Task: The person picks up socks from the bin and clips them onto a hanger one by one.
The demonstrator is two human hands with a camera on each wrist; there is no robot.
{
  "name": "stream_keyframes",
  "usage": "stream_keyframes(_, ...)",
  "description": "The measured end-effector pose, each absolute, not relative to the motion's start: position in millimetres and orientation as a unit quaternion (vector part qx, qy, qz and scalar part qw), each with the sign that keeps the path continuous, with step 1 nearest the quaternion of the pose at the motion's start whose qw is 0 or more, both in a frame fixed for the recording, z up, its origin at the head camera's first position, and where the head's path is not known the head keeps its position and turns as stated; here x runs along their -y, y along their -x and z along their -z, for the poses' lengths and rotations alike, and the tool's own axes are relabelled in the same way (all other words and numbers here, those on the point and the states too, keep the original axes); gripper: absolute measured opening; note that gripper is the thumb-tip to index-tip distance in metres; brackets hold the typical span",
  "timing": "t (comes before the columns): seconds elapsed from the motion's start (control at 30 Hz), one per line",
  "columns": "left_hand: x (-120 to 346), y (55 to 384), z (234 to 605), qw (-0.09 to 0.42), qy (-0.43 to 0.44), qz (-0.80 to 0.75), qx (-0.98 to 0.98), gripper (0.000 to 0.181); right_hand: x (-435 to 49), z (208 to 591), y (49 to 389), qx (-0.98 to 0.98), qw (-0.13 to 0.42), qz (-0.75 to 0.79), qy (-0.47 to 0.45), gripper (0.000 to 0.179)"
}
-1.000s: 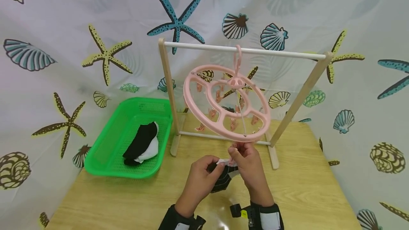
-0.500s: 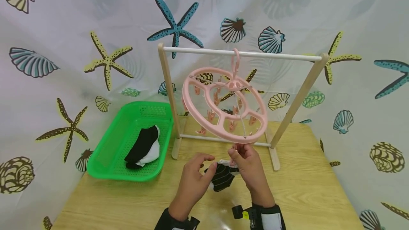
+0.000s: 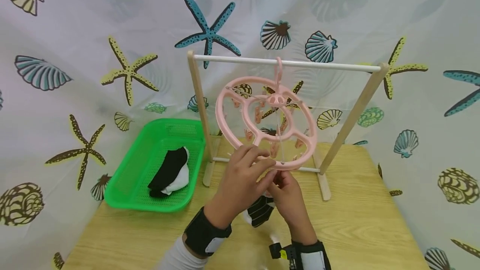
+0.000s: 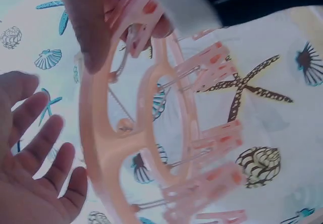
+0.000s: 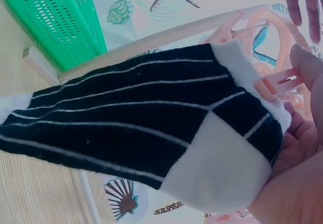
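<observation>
My right hand [image 3: 288, 199] pinches a pink clothespin [image 5: 277, 84] just below the near rim of the round pink clip hanger [image 3: 225, 126]. The clothespin's jaws sit over the white cuff of a black sock with white stripes and a white heel [image 5: 121, 118]. The sock dangles beneath the hand, mostly covered by my left hand in the head view. My left hand [image 3: 243, 178] is raised at the hanger's near rim, its fingers extended. In the left wrist view, the fingers of this left hand [image 4: 40, 153] are spread beside the ring, holding nothing.
The hanger hooks over the white rail [image 3: 232, 58] of a wooden-legged rack [image 3: 354, 116]. Several pink clothespins [image 4: 212, 183] dangle from its rings. Left of the rack, a green basket [image 3: 120, 186] holds black and white fabric [image 3: 170, 174]. A patterned sheet [image 3: 150, 11] backs the wooden table [image 3: 360, 220].
My left hand has let go of the sock's cuff and moved up and right to the hanger's rim. My right hand stays at the clothespin, and the sock hangs there.
</observation>
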State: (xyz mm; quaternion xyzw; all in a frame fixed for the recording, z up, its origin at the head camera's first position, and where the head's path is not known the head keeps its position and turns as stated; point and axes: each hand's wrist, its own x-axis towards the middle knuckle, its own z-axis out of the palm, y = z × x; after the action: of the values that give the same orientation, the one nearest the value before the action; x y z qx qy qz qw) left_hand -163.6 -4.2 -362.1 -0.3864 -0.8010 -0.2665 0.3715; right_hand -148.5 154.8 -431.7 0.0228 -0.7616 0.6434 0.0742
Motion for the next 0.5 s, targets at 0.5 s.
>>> stream_keyframes(0.5, 8, 178, 363, 0.307, 0.338, 0.221, 0.862, 0.018, -156, 434, 146, 0.755, 0.101, -0.645, -0.062, 0.02)
